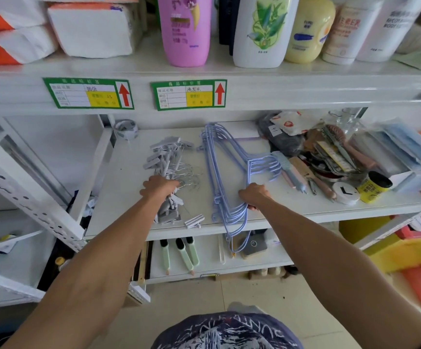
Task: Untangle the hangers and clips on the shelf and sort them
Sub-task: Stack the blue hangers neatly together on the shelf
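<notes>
Both our arms stretch onto the white shelf [126, 170]. At the front edge, about 6 o'clock, a loose grey clip [194, 221] lies just beside the near end of the clip hangers.

Our left hand [160, 186] has its fingers curled tight round the middle of the bundle of grey clip hangers [165, 162]. The bundle's long axis runs roughly from 6 to 12 o'clock, and its wire hooks point toward 3 o'clock.

Our right hand [253, 195] grips the near shoulder of the stack of blue hangers [229, 214], fingers folded under the wires. The stack lies flat at the clip bundle's 3 o'clock side, apart from it. Its long axis also runs from 6 to 12 o'clock, its hooks point toward 3 o'clock, and its near tip overhangs the shelf edge.

Farther toward 2 o'clock sits a heap of combs and brushes [330, 152]. A tape roll [126, 128] stands at 11 o'clock, at the back. On the shelf above, at 12 o'clock, bottles [188, 34] stand upright.
</notes>
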### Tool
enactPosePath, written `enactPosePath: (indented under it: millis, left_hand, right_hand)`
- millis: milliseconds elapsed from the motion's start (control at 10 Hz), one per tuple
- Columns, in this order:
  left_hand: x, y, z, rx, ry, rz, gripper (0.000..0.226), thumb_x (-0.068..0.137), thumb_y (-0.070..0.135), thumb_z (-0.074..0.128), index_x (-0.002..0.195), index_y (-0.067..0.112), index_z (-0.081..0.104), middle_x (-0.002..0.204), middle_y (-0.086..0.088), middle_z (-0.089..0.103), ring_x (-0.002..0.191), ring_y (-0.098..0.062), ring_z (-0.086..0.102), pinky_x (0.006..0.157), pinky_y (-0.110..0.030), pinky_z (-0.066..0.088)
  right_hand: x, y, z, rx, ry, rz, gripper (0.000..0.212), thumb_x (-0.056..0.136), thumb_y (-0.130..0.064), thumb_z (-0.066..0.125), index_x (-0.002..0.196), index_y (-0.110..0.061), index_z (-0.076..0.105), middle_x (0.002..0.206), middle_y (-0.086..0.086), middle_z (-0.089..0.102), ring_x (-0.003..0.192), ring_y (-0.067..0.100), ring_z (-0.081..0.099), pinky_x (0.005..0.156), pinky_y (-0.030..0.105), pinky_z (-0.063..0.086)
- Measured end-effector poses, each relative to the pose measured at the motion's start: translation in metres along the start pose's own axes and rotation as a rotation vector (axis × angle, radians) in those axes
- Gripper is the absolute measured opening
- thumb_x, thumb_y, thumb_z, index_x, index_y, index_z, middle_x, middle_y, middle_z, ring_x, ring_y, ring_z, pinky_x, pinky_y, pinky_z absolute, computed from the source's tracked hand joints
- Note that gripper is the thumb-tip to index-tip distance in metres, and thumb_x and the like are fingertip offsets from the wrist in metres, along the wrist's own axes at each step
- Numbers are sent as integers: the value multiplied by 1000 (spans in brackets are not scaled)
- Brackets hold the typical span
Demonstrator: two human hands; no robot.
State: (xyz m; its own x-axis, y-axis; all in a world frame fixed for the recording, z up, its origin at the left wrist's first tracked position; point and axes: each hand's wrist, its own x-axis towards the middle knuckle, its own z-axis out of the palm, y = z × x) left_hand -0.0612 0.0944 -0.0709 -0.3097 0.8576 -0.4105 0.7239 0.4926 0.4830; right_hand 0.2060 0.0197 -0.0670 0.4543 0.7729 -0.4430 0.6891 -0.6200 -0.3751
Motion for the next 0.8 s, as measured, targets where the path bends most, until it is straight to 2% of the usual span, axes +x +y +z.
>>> enactPosePath:
  millis: [100,200,300,400,500,600,700,800]
  left_hand:
    - [19,-7,4,-42,-26,12,108,44,77,68,125,6,51,110,-9,60,98,-25,61,89,-39,53]
    - [9,-10,-6,-90,-57,66,85,57,68,79,108,5,52,100,-3,64,75,-18,60,76,-30,50]
    - [-3,-16,-16,-148,-172,121,49,74,45,82,99,7,62,81,-5,65,66,-16,58,64,-30,45]
    - [-10,-21,-24,-163,-178,167,45,74,42,82,94,5,67,71,-5,63,61,-18,58,59,-28,42]
    - [-13,-26,-23,-161,-151,157,57,67,49,84,98,3,70,76,-7,68,60,-19,58,57,-26,41]
    - [-27,-29,-25,-153,-110,165,67,68,59,79,102,2,67,79,-8,66,58,-19,54,50,-25,39]
    - [-41,-24,-31,-122,-78,179,72,71,62,74,107,1,63,80,-8,62,61,-20,54,48,-25,38]
    - [-49,-23,-33,-98,-80,174,79,67,67,73,111,3,59,97,-12,67,75,-23,63,50,-27,41]
  right_hand:
    - [-5,3,5,4,38,-36,36,88,-40,47,83,-10,65,65,5,67,63,21,65,64,27,55]
    - [-14,10,12,-13,80,-63,49,88,-53,44,99,-9,63,82,9,71,77,26,68,73,31,54]
    - [-29,19,14,-25,58,-42,53,90,-54,42,109,-7,60,97,10,70,85,27,68,76,32,53]
    - [-36,20,5,-6,83,-48,54,91,-52,43,111,-6,63,94,10,71,80,25,70,81,36,58]
    - [-43,22,2,-25,118,-56,54,93,-53,44,114,-6,61,93,11,73,75,25,71,79,36,59]
    - [-53,24,2,-51,121,-67,53,94,-50,44,118,-4,55,100,13,71,82,27,70,79,35,57]
    - [-57,27,1,-33,127,-77,54,93,-47,44,124,-4,51,108,14,68,91,31,70,86,41,57]
    - [-58,28,-3,-40,134,-78,54,94,-44,43,129,-3,46,114,14,66,96,31,70,87,43,57]
